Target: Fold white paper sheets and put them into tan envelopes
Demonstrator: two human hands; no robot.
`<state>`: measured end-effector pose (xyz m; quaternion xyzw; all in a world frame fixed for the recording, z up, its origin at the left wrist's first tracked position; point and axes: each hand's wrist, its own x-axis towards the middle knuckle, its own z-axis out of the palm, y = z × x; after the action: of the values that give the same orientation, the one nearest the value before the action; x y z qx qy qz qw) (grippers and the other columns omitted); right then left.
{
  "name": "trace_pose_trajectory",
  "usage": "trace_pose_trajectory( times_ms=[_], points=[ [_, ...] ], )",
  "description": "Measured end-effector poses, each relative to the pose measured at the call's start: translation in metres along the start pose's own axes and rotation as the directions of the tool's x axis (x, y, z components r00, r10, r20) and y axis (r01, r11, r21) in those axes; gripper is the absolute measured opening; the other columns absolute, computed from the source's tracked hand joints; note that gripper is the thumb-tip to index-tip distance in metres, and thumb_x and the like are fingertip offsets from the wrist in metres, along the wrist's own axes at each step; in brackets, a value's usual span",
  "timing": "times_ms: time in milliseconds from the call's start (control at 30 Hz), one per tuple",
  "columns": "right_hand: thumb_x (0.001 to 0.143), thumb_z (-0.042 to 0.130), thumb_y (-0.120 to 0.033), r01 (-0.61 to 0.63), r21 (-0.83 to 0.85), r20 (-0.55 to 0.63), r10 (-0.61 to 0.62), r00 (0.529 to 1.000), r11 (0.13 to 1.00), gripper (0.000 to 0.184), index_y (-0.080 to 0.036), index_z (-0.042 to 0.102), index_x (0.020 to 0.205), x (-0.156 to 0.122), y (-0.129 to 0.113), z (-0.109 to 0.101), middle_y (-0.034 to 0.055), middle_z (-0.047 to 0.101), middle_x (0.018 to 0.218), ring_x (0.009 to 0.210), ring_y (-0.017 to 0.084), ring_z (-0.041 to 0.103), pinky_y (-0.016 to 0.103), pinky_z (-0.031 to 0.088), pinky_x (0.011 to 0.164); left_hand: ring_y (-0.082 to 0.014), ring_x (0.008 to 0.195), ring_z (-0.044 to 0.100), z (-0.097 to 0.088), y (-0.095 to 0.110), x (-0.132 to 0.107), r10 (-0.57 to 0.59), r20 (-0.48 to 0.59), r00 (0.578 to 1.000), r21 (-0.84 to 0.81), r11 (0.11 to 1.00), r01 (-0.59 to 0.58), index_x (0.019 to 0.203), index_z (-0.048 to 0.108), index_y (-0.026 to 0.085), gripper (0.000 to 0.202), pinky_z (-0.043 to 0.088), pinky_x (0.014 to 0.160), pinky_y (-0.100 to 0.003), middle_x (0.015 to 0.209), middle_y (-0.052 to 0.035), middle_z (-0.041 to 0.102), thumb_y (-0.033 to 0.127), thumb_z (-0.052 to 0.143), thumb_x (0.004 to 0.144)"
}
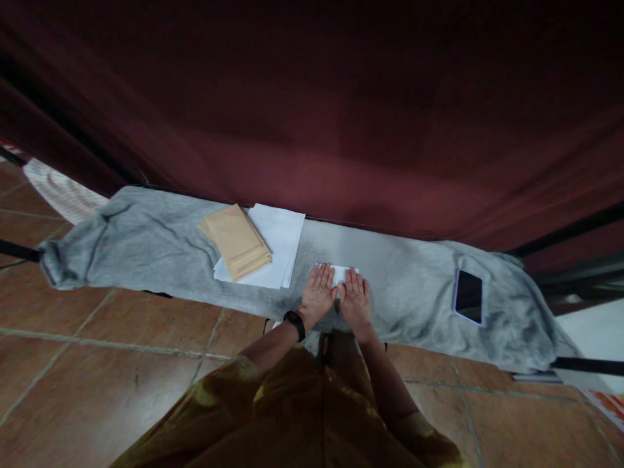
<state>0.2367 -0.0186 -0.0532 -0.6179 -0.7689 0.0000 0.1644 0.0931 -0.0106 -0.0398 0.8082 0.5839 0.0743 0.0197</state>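
Observation:
A small folded piece of white paper (338, 275) lies on the grey cloth, mostly covered by my hands. My left hand (318, 291) presses flat on its left part, fingers stretched out and pointing away from me. On the right part rests my right hand (355, 298), also flat with fingers extended. The two thumbs meet or nearly meet in the middle, and white paper shows between the hands. A dark watch (295, 325) is on my left wrist.
Left of my hands, several brown envelopes (236, 237) lie on a stack of white sheets (285, 237). A phone (468, 297) lies at the right on the grey cloth (404, 273), which covers a narrow bench. A dark red curtain (316, 156) hangs behind; tiled floor (146, 325) is in front.

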Motion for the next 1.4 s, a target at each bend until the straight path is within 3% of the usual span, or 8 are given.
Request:
trace_pose_trajectory(
  times_ms=[333, 633, 900, 1200, 1300, 1400],
  points=[
    [0.107, 0.034, -0.031, -0.039, -0.035, -0.052, 0.037, 0.998, 0.999, 0.057, -0.006, 0.035, 0.159, -0.010, 0.014, 0.000, 0.0228, 0.045, 0.159, 0.145, 0.031, 0.044, 0.054, 0.031, 0.118, -0.0303, 0.156, 0.025, 0.000, 0.001, -0.001, 0.001, -0.042, 0.999, -0.005, 1.000, -0.001, 0.157, 0.033, 0.001, 0.061, 0.013, 0.129, -0.056, 0.164, -0.0235, 0.034, 0.033, 0.034, 0.104],
    [0.108, 0.029, -0.032, -0.095, -0.051, -0.082, 0.091, 0.992, 0.994, 0.055, -0.011, 0.041, 0.157, -0.018, 0.021, -0.004, 0.0175, 0.048, 0.158, 0.144, 0.031, 0.044, 0.053, 0.030, 0.119, -0.0281, 0.157, 0.026, 0.003, -0.004, -0.005, -0.075, -0.067, 0.995, -0.079, 0.994, 0.070, 0.160, 0.033, 0.014, 0.061, 0.018, 0.128, -0.055, 0.165, -0.0135, 0.036, 0.040, 0.033, 0.106],
    [0.106, 0.031, -0.030, -0.109, -0.022, -0.073, 0.107, 0.992, 0.994, 0.054, -0.011, 0.044, 0.156, -0.021, 0.025, -0.007, 0.0181, 0.049, 0.157, 0.145, 0.031, 0.043, 0.054, 0.030, 0.118, -0.0268, 0.156, 0.027, 0.001, -0.015, -0.021, -0.127, -0.097, 0.987, -0.065, 0.990, 0.121, 0.162, 0.029, 0.013, 0.064, 0.021, 0.128, -0.052, 0.165, -0.0143, 0.035, 0.044, 0.032, 0.106],
    [0.106, 0.031, -0.026, -0.165, 0.094, -0.205, 0.181, 0.962, 0.982, 0.054, -0.009, 0.041, 0.156, -0.026, 0.033, -0.003, 0.0211, 0.049, 0.156, 0.146, 0.031, 0.042, 0.053, 0.037, 0.117, -0.0289, 0.155, 0.029, -0.003, -0.027, -0.038, -0.205, -0.136, 0.969, -0.073, 0.978, 0.196, 0.161, 0.031, 0.010, 0.061, 0.025, 0.127, -0.054, 0.164, -0.0156, 0.037, 0.037, 0.030, 0.107],
    [0.106, 0.028, -0.025, -0.128, 0.151, -0.177, 0.155, 0.972, 0.980, 0.055, -0.010, 0.036, 0.158, -0.025, 0.026, -0.006, 0.0194, 0.046, 0.158, 0.149, 0.028, 0.038, 0.052, 0.037, 0.118, -0.0278, 0.156, 0.027, -0.006, -0.016, -0.041, -0.151, -0.161, 0.975, -0.073, 0.987, 0.141, 0.161, 0.030, 0.008, 0.060, 0.025, 0.128, -0.052, 0.165, -0.0162, 0.035, 0.035, 0.031, 0.106],
    [0.107, 0.026, -0.028, -0.015, 0.228, -0.099, 0.038, 0.994, 0.974, 0.054, -0.012, 0.037, 0.158, -0.025, 0.007, -0.010, 0.0161, 0.044, 0.160, 0.151, 0.023, 0.037, 0.047, 0.037, 0.121, -0.0248, 0.157, 0.025, -0.006, 0.002, -0.044, -0.015, -0.138, 0.990, -0.080, 0.997, 0.004, 0.160, 0.031, 0.008, 0.059, 0.024, 0.129, -0.047, 0.166, -0.0144, 0.033, 0.030, 0.033, 0.105]
  ],
)
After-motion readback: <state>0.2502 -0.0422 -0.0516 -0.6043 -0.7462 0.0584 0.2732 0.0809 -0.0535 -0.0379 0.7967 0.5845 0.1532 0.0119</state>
